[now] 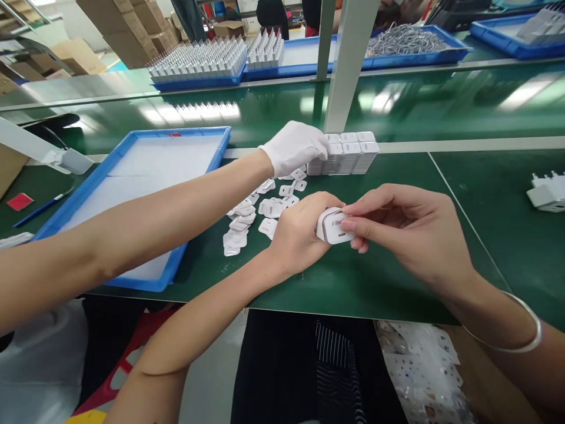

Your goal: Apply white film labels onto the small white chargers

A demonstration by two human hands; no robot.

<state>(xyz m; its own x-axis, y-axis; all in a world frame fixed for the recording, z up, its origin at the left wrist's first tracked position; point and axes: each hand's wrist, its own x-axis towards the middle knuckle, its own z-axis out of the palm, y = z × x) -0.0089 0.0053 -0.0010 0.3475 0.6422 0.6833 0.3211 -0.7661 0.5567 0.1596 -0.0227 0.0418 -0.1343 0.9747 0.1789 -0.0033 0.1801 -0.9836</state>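
My left hand [300, 235] and my right hand [406, 229] together hold a small white charger plug [333, 226] with a grey band and printed letters, just above the green table [353, 277]. The right fingertips rest on its top face. A pile of peeled white film stickers [260, 215] lies on the table just left of my left hand. A co-worker's arm reaches in from the left; their white-gloved hand [295, 147] rests on a block of stacked white chargers [348, 153] behind my hands.
A blue tray [216, 154] with a white liner lies at the left. A white charger with prongs [547, 191] sits at the right edge. Blue trays of chargers [198, 62] and cables [406, 41] stand beyond the conveyor. A white post [348, 65] rises behind the stack.
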